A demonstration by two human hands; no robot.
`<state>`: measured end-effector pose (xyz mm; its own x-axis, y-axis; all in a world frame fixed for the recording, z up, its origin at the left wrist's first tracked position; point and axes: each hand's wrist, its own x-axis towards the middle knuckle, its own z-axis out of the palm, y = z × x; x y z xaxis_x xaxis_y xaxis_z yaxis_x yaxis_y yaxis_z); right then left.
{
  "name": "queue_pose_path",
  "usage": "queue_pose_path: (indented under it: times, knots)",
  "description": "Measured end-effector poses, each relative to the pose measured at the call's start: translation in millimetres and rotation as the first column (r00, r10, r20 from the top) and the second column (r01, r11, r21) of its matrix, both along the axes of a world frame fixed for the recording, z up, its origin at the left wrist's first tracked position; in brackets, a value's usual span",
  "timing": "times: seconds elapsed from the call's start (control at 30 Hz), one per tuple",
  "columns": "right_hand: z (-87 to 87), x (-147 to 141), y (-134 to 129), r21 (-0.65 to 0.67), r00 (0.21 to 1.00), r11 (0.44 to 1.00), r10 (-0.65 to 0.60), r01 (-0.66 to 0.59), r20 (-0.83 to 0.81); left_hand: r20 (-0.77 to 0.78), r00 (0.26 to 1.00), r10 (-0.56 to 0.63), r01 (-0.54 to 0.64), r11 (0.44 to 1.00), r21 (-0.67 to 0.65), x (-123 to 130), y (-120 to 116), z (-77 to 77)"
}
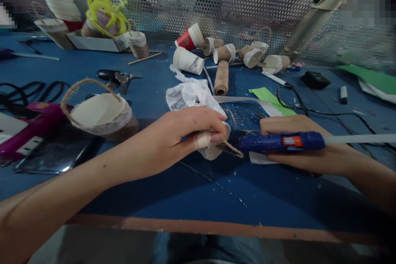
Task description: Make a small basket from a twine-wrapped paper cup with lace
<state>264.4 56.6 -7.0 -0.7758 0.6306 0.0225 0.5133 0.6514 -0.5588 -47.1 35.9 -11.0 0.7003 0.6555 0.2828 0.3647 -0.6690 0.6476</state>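
My left hand, with a bandage round one finger, grips a small paper cup tipped on its side, its mouth towards the right. A short piece of twine sticks out from the cup's opening. In my right hand is a blue hot glue gun, its tip pointing left, close to the twine; a long pale glue stick runs out of its rear. White lace lies crumpled just behind my left hand. Whether the nozzle touches the twine, I cannot tell.
A finished-looking cup basket stands at left beside a phone and a magenta glue gun. Behind are a twine spool, stacked paper cups, scissors and several small twine-wrapped cups. Black cables cross the right side.
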Motion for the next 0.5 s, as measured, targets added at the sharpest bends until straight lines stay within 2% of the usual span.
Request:
queue_pose_path:
  times: [0.13, 0.3, 0.5]
  knots:
    - [-1.3, -1.6, 0.4, -0.016, 1.0, 1.0, -0.025, 0.025, -0.01, 0.0, 1.0, 0.002, -0.002, 1.0, -0.001, 0.7, 0.4, -0.2]
    - [2.5, -0.4, 0.7, 0.003, 1.0, 1.0, 0.002, -0.002, 0.007, 0.002, 1.0, -0.006, 0.006, 1.0, 0.002, -0.7, 0.2, -0.9]
    - [7.3, 2.6, -4.6, 0.038, 0.993, 0.993, -0.11, 0.112, -0.043, 0.019, 0.999, 0.03, -0.03, 0.999, -0.02, -2.4, 0.2, -0.1]
